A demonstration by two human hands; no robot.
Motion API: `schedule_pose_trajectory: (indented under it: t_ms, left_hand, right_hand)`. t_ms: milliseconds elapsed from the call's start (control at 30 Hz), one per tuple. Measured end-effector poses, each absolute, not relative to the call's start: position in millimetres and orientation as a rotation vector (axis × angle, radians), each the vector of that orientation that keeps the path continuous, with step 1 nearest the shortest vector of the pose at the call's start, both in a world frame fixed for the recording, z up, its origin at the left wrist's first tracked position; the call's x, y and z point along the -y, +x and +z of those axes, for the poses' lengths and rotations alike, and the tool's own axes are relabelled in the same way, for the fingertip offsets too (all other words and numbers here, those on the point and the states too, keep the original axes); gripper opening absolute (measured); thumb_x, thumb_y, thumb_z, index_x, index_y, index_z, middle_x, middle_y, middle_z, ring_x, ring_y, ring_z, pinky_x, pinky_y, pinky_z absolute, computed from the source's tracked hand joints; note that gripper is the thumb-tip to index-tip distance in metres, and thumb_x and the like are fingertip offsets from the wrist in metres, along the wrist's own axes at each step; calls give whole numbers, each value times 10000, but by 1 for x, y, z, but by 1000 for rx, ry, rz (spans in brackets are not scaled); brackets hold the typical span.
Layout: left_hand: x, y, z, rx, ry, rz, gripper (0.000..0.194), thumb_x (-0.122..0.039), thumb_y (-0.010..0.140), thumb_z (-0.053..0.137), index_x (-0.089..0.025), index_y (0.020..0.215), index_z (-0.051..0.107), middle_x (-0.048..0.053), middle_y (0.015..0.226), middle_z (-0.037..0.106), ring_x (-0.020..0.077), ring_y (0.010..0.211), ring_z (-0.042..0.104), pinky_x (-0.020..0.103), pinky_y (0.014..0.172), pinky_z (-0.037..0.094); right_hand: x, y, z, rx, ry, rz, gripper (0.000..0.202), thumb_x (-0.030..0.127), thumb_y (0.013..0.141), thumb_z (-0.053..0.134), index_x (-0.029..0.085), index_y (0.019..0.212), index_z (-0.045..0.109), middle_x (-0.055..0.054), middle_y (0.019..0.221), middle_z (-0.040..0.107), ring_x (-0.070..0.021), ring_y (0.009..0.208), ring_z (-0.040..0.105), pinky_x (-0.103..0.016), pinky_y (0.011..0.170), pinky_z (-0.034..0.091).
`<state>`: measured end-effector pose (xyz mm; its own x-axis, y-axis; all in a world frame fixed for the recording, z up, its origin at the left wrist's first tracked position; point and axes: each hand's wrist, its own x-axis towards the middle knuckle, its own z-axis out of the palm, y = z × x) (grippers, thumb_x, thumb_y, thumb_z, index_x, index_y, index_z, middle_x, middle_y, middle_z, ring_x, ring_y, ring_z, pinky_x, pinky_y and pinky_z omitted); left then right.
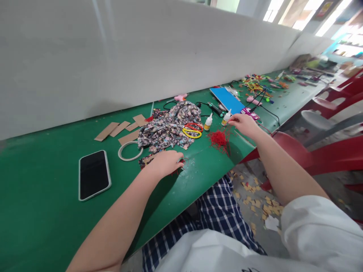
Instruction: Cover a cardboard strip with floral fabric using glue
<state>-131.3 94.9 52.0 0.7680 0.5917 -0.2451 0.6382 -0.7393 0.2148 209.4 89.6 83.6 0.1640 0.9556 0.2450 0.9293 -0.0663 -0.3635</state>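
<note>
My left hand [167, 163] is low over the green table, its fingers curled around some red strands [182, 163]. Near the right glue bottle [226, 118], my right hand [241, 124] pinches thin red strands above a tangled red pile [219, 139]. Another glue bottle [208, 122] stands upright to the left of that one. Floral cloth [161, 130] lies bunched beyond my left hand, with scissors [193, 130] with red and yellow handles on its right side. A roll of tape [120, 154] lies flat to the left of the cloth.
A phone [94, 175] lies at the left on the green table [42, 181], near cardboard pieces [106, 131]. Behind are a blue folder [227, 100], a pink glue gun [180, 98] and cables. Red chairs [334, 153] stand at the right; scraps litter the floor.
</note>
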Motion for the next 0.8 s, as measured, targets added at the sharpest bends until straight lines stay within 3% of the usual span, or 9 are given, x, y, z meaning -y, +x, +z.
schedule_pose_trajectory:
  t_ms: [167,333,567,800]
  left_hand:
    - [-85,-144,83,-915,2636,39,465,-417,889,404,-231,1315,407,92,1191,527,237,1033,541,313,853,421]
    - [-75,-159,114,-892,2593,277,440,-457,901,361,-314,1316,386,22,1270,484,194,1056,525,299,903,404]
    - [-93,-181,103,-1090,2427,-108,536,-533,815,450,-261,1277,468,44,1298,512,264,1147,497,354,930,394]
    - [-97,-181,100,-1065,2389,-62,566,-586,817,402,-281,1292,442,33,1308,506,241,1136,513,302,888,413]
  right_hand:
    - [-87,206,98,1513,-1831,263,114,253,746,544,156,786,589,-45,751,650,-142,659,617,-250,520,494]
    - [-84,192,115,1197,-1589,538,38,194,752,551,188,759,514,-32,774,659,-134,643,645,-240,499,506]
    - [-84,176,128,1100,-1395,668,92,268,807,539,226,794,458,-8,715,669,-129,608,650,-270,562,524]
    - [-79,140,147,1251,-1236,760,173,370,803,555,238,847,451,11,715,675,-105,595,633,-251,579,516]
